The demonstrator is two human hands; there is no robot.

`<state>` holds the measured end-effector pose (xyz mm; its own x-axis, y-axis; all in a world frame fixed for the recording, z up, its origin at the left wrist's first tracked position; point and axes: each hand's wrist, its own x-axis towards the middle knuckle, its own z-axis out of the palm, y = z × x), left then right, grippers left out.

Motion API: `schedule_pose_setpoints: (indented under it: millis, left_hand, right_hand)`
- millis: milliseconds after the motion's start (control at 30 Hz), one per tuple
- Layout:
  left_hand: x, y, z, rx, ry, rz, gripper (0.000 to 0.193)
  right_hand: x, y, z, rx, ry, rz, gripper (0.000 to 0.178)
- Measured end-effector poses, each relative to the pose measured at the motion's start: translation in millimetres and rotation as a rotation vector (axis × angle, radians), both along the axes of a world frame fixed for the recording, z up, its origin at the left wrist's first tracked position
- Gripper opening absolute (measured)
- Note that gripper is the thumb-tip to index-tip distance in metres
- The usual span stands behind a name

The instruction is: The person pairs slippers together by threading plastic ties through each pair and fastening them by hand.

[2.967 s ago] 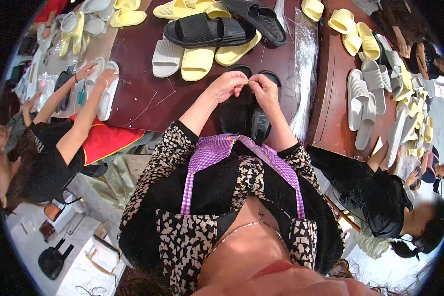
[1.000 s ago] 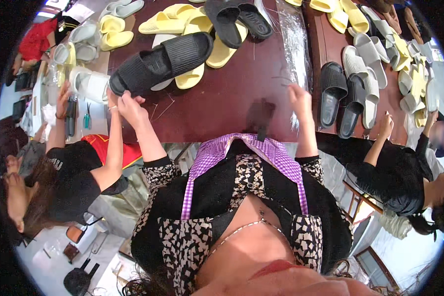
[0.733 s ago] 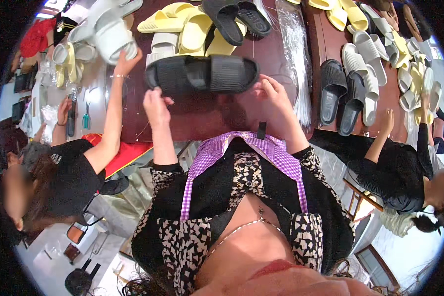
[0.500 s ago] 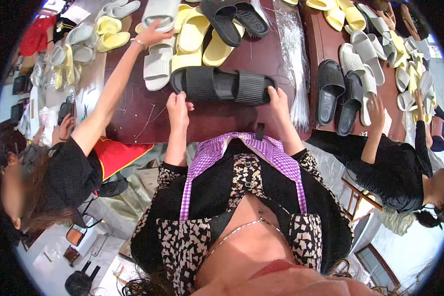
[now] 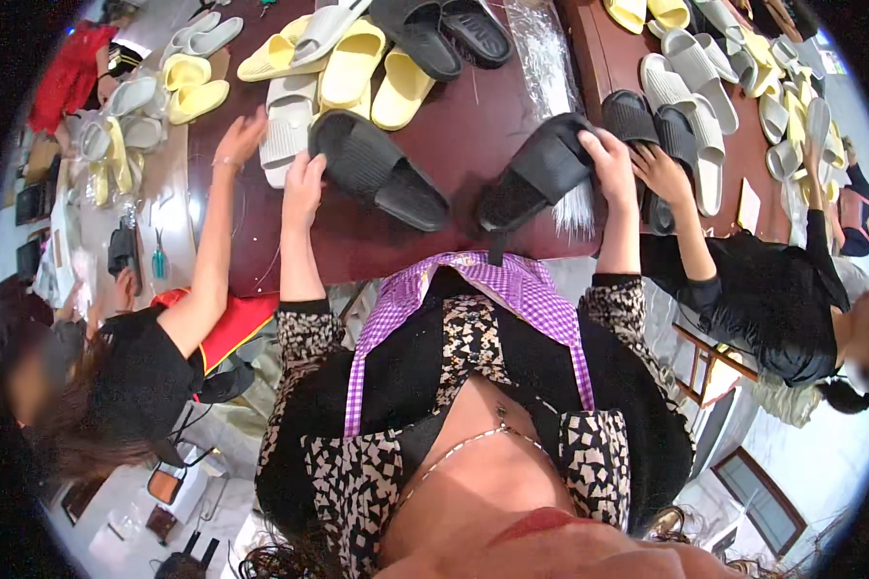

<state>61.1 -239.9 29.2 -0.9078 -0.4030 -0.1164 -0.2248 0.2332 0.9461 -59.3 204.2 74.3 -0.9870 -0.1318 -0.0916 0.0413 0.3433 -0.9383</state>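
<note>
My left hand (image 5: 302, 179) grips the end of a black ribbed slide sandal (image 5: 381, 172) that lies on the dark red table (image 5: 377, 246). My right hand (image 5: 610, 160) holds a second black slide sandal (image 5: 539, 174), tilted, just above the table's near edge. The two sandals are apart, one on each side of my purple checked apron. A clear plastic bag (image 5: 548, 72) lies on the table behind the right sandal.
Yellow sandals (image 5: 352, 63), grey sandals (image 5: 288, 125) and black sandals (image 5: 442, 31) are heaped at the back. A person on my left reaches a hand (image 5: 241, 137) toward the grey sandal. A person on my right has a hand (image 5: 661, 172) on black sandals (image 5: 655, 130).
The two black sandals were held together as a pair in front of me. Now my hands have drawn apart, each with one sandal.
</note>
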Motion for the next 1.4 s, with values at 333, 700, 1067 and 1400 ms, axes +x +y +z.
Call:
schedule_pose_setpoints:
  millis: [333,700,1067,1400]
  left_hand:
    - [-60,62,-66,-0.359,0.168,-0.168,0.033]
    - [12,130,-67,-0.213,-0.004,-0.305,0.023]
    - [25,147,-75,-0.255,0.018,-0.495,0.021]
    - [9,168,-43,-0.105,0.034,-0.562,0.019]
  right_hand:
    - [-24,-30,-44,0.037,0.212,-0.155,0.024]
    - [28,14,-120,0.623,0.036,-0.194,0.023]
    - [32,10,-139,0.805,0.075,-0.202,0.025]
    - [67,-8,-84,0.035,-0.621,-0.004,0.013]
